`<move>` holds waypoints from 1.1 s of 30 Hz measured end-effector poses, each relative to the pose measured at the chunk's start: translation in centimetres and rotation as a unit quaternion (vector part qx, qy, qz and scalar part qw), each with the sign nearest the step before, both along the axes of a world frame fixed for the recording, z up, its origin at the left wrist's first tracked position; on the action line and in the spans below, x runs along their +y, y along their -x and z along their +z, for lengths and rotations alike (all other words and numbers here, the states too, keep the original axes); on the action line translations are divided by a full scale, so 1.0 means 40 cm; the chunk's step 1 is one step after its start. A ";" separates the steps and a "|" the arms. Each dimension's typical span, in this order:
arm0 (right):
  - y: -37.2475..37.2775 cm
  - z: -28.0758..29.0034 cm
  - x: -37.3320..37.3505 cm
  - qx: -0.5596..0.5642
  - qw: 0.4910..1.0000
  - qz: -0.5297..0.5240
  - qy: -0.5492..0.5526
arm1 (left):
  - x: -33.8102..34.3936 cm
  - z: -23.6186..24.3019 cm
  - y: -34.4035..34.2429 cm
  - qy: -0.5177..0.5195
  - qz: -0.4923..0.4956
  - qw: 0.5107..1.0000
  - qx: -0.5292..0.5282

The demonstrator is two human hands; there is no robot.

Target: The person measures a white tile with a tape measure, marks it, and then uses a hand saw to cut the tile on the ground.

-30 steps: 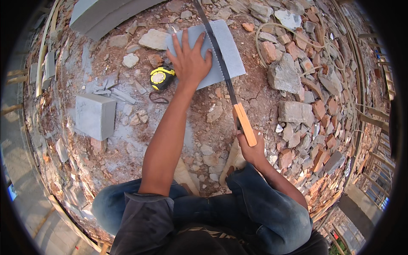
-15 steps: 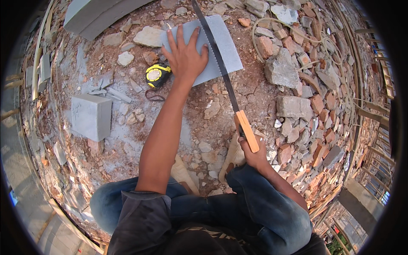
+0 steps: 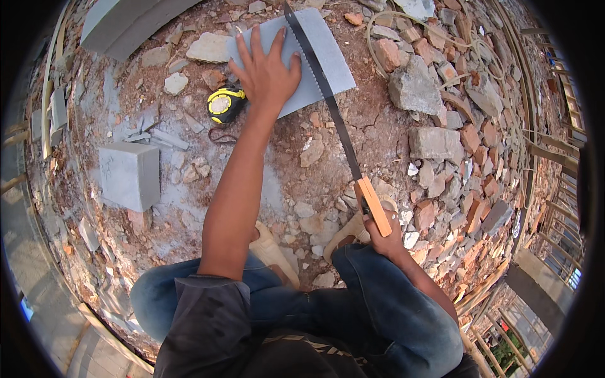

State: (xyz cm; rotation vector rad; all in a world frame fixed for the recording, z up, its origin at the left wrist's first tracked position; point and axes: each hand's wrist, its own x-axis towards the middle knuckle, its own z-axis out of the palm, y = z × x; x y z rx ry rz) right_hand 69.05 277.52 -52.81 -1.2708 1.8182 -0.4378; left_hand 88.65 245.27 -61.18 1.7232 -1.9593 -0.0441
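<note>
My left hand [image 3: 270, 75] lies with spread fingers on a flat-topped grey block [image 3: 334, 63] on the rubble ground, pressing on its left part. My right hand [image 3: 383, 232] grips the orange handle of a hand saw [image 3: 345, 142]. The saw's long dark toothed blade runs away from me across the top of the block, just right of my left hand. How deep the blade sits in the block, I cannot tell. Beside my left wrist lies a yellow and black tape measure [image 3: 225, 106] with a dark strap.
A smaller grey block [image 3: 130, 175] stands at the left, with thin grey offcuts [image 3: 169, 139] behind it. Large grey blocks [image 3: 126, 25] are at the far left. Broken bricks and concrete chunks [image 3: 436, 143] cover the right side, with a pale cord [image 3: 435, 39] looped over them.
My right hand has drawn the saw back toward me and slightly right. My left hand stays spread on the block; the whole view has shifted a little.
</note>
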 end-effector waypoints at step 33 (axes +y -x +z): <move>0.089 0.182 0.240 -0.009 0.987 -0.057 -0.153 | -0.002 -0.009 0.005 0.013 0.003 1.000 0.011</move>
